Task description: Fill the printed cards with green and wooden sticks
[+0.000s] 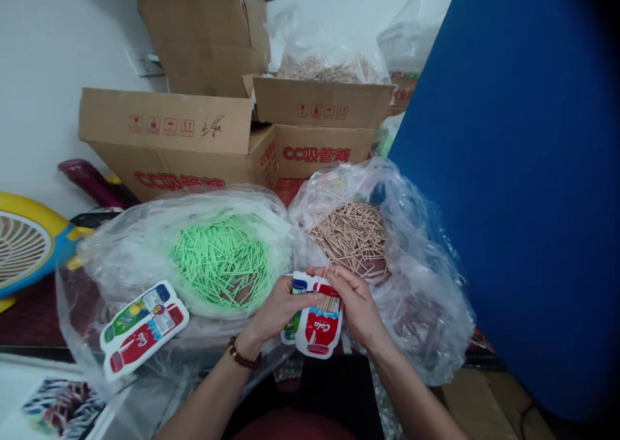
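Observation:
My left hand (277, 309) is closed around a bottle-shaped pouch (320, 340) with a red Cola print, its thumb across the front. Green sticks show in one side of the pouch and brown ones through its window on the other. At the pouch's top edge my right hand (357, 303) has its fingers pinched together on thin brown candy straws, mostly hidden by the fingers. Just beyond the hands, a clear plastic bag holds a heap of brown candy straws (351, 233). Left of it, another bag holds green candy straws (220, 259).
A second printed pouch (145, 329) lies on the left bag's plastic. Behind the bags stand open cardboard boxes (324, 139). A blue panel (508, 188) borders the right side. A yellow and blue fan (29, 249) and a dark red bottle (92, 181) are at the left.

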The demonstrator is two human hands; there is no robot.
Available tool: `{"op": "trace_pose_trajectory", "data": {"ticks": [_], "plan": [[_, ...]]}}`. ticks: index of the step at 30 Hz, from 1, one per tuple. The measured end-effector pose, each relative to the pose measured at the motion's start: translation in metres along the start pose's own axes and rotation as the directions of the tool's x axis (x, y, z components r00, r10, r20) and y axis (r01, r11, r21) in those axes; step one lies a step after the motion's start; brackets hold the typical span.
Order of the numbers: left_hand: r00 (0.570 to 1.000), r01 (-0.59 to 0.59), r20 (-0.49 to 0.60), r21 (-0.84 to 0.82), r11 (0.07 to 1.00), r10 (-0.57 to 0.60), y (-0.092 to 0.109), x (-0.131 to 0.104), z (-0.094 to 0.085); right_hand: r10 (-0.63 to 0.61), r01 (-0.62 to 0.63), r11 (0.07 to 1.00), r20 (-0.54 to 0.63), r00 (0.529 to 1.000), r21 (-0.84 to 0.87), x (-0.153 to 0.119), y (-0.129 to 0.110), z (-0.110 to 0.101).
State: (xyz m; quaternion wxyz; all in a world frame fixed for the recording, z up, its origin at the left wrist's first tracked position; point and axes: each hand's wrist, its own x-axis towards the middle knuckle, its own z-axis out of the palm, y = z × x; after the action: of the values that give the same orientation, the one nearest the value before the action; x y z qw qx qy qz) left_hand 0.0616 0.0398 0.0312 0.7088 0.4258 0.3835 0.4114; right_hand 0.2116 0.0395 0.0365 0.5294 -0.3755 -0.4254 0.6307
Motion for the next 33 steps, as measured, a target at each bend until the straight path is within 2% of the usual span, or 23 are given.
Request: {"op": "trace_pose_trajectory", "data": {"ticks": [4, 6, 8, 10, 13, 17, 21, 24, 29, 33], "plan": [[1.000, -0.005, 0.016, 0.049, 0.999, 0.004, 0.003, -0.003, -0.002, -0.089, 0.089, 0.996, -0.022, 0.996, 0.027, 0.001, -0.008, 0.000], [1.000, -0.007, 0.018, 0.063, 0.998, 0.006, 0.004, -0.005, -0.002, -0.168, 0.166, 0.979, -0.011, 0.986, -0.121, 0.001, -0.014, -0.001], [1.000, -0.021, 0.005, 0.050, 0.999, 0.020, 0.004, -0.006, -0.004, -0.243, 0.243, 0.920, 0.040, 0.969, -0.308, 0.000, -0.018, -0.002], [0.999, -0.047, -0.023, 0.025, 0.999, 0.047, 0.004, -0.007, -0.005, -0.279, 0.296, 0.872, 0.101, 0.955, -0.390, -0.002, -0.020, -0.003], [0.996, -0.070, -0.045, 0.010, 0.997, 0.070, 0.004, -0.007, -0.006, -0.260, 0.298, 0.883, 0.149, 0.954, -0.363, -0.006, -0.021, -0.005], [0.996, -0.079, -0.032, 0.034, 0.996, 0.080, 0.005, -0.009, -0.007, -0.247, 0.285, 0.887, 0.147, 0.958, -0.363, -0.006, -0.028, -0.011], [0.996, -0.090, 0.008, 0.065, 0.994, 0.089, 0.008, -0.009, -0.006, -0.160, 0.263, 0.865, 0.261, 0.952, -0.428, -0.001, -0.036, -0.016], [0.995, -0.097, 0.036, 0.062, 0.993, 0.095, 0.009, -0.010, -0.005, -0.079, 0.263, 0.832, 0.365, 0.928, -0.489, 0.003, -0.044, -0.018], [0.993, -0.117, -0.006, 0.055, 0.992, 0.117, 0.012, -0.013, -0.005, -0.132, 0.418, 0.652, 0.449, 0.884, -0.632, 0.007, -0.065, -0.015], [0.986, -0.166, -0.001, 0.077, 0.983, 0.167, 0.016, -0.015, -0.003, -0.009, 0.414, 0.675, 0.555, 0.832, -0.610, 0.008, -0.072, -0.009]]}}
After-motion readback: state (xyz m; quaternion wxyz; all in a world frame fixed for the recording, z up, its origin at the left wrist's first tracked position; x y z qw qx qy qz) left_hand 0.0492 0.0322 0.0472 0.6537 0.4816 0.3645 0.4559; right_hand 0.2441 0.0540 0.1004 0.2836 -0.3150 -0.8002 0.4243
